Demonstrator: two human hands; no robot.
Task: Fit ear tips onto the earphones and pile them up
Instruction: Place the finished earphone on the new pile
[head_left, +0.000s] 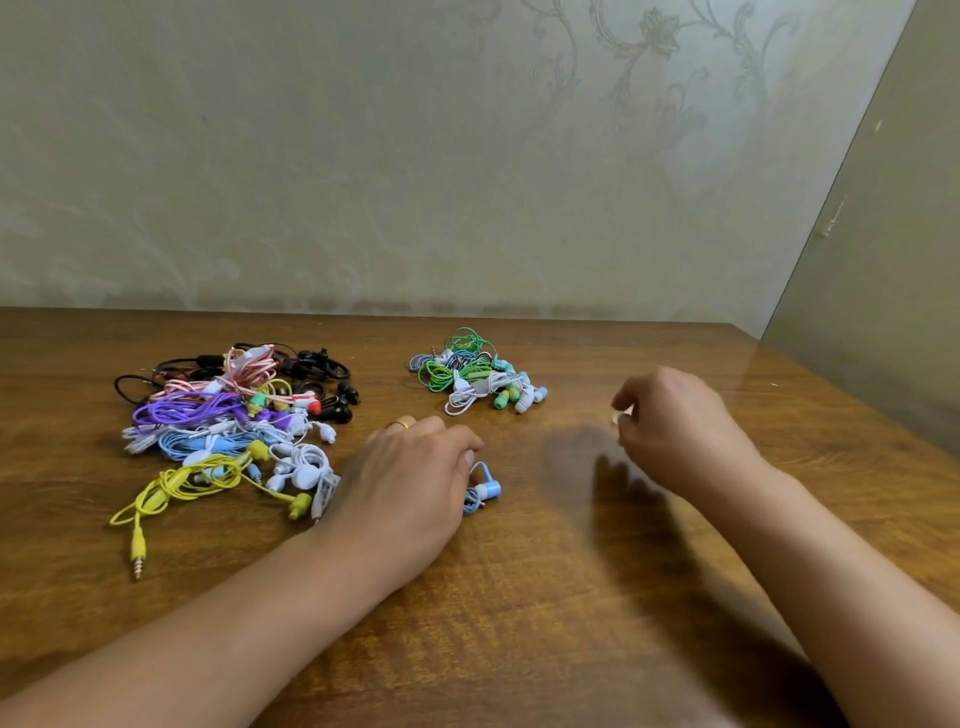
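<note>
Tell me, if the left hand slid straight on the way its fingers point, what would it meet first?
Probably the smaller pile of earphones, the green and blue one, beyond the left hand; bare table lies between. Depth is hard to judge.

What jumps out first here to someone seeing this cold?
Probably the big tangle of multicoloured earphones on the left of the wooden table, with a yellow cable and jack trailing toward the camera. A smaller green, white and blue pile sits further back near the centre. In front, the left hand holds a blue earphone on the table while the right hand pinches something small and pale.
</note>
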